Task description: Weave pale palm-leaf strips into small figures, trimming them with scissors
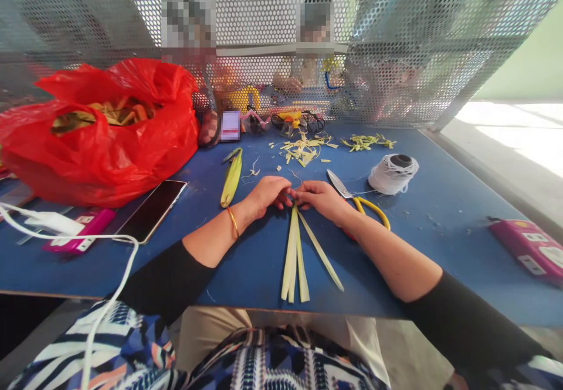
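Near the middle of the blue table (pixel 237 281), my left hand (pixel 271 193) and my right hand (pixel 317 195) meet with fingertips pinched at the top end of several pale green leaf strips (pixel 291 258). The strips fan out toward me, one angled off to the right. Thin white thread shows near my fingers. Scissors (pixel 341 185) with yellow handles lie just right of my right hand, partly hidden by it. Beyond them stands a spool of white thread (pixel 393 174). A folded green-yellow leaf bundle (pixel 231 179) lies beyond my left wrist.
At the left are a red plastic bag (pixel 145 155), a dark phone (pixel 153 211), a white cable (pixel 127 267) and a pink box (pixel 81 231). Another pink box (pixel 530 246) lies far right. Leaf scraps (pixel 303 149) lie before a perforated metal screen (pixel 264 20), with people behind it.
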A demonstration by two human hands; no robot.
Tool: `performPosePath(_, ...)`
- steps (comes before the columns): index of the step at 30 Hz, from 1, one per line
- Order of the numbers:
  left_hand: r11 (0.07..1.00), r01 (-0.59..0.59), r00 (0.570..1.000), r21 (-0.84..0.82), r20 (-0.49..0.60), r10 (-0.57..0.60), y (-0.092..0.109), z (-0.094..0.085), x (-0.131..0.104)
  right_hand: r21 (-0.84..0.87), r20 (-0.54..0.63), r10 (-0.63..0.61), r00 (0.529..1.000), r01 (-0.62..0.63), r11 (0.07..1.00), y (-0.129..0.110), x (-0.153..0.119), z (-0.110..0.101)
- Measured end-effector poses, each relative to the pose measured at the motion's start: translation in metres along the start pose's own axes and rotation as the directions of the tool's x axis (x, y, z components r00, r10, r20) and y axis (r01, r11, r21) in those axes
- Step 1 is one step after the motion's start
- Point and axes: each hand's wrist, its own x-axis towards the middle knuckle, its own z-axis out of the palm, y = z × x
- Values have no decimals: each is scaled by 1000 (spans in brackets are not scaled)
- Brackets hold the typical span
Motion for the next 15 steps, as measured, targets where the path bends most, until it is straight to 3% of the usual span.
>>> performPosePath(8, 995, 78, 985, -67, 156, -66, -2, -6, 4, -27, -15, 60, 998, -61, 998, -10, -5, -1)
performPosePath(15, 1000, 12, 987, 11, 163, -14, -6, -3, 3, -57, 5, 62, 998, -61, 997, -14, -7, -1)
